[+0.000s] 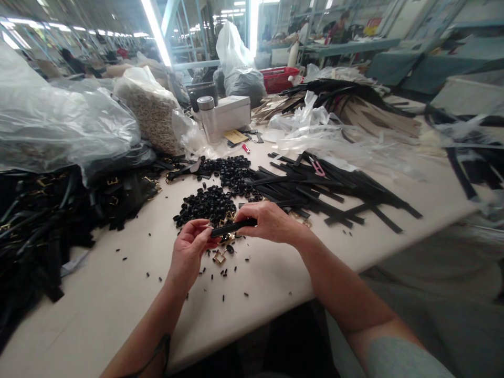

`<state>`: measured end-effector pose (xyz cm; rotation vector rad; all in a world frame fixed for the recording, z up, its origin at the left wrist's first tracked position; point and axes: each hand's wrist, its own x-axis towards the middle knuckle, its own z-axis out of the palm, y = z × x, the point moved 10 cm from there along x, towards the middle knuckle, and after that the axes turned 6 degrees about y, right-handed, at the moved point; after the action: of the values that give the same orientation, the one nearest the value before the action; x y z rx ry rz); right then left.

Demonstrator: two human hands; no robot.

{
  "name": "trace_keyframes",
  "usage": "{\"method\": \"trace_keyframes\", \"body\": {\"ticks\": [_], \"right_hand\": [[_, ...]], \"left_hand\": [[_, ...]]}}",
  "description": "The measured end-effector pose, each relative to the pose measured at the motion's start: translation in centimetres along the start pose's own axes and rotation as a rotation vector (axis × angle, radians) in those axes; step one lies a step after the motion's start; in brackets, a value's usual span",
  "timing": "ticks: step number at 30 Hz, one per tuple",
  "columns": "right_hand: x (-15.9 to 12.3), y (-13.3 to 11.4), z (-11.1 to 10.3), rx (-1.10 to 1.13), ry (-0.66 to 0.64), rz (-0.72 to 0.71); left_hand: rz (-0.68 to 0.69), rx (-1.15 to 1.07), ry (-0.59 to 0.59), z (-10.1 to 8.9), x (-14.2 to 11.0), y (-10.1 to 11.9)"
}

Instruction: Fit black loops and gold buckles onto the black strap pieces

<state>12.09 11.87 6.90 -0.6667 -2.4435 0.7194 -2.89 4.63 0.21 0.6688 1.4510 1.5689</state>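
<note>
A short black strap [232, 228] is stretched between my two hands above the table. My left hand [193, 242] pinches its left end between thumb and fingers. The fingers of my right hand [271, 221] close over its right end and hide it. Just beyond the hands lies a heap of small black strap loops [207, 205]. Gold buckles are partly covered by the strap and hands; one square gold buckle [219, 256] shows nearer to me, beside a single black loop [230, 249].
Cut black straps [334, 189] lie to the right, with pink-handled snips [316, 167] on them. Buckled black straps [110, 199] pile up at left under plastic bags [71, 126]. A flask [208, 118] and white box [233, 113] stand behind. Tiny black bits dot the table [271, 281].
</note>
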Motion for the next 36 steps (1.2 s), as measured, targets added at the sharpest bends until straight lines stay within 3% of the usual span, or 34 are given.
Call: {"method": "trace_keyframes", "body": {"ticks": [6,18,24,30,36], "right_hand": [[0.2,-0.1,0.4,-0.039,-0.009,-0.001],[0.0,1.0,-0.2,-0.023,-0.033,0.012],[-0.1,1.1,0.4,-0.038,-0.111,0.024],[-0.5,1.3,2.2,0.033,-0.298,0.133],[-0.1,1.0,1.4,0.056,-0.231,0.126]], "left_hand": [[-0.083,-0.005,-0.045,0.3,0.0,-0.9],[-0.090,-0.072,-0.067,0.4,0.0,-1.1],[0.053,0.142,-0.061,0.2,-0.2,0.0],[0.059,0.284,-0.106,0.7,-0.4,-0.2],[-0.014,0.285,-0.141,0.9,-0.3,-1.1]]}}
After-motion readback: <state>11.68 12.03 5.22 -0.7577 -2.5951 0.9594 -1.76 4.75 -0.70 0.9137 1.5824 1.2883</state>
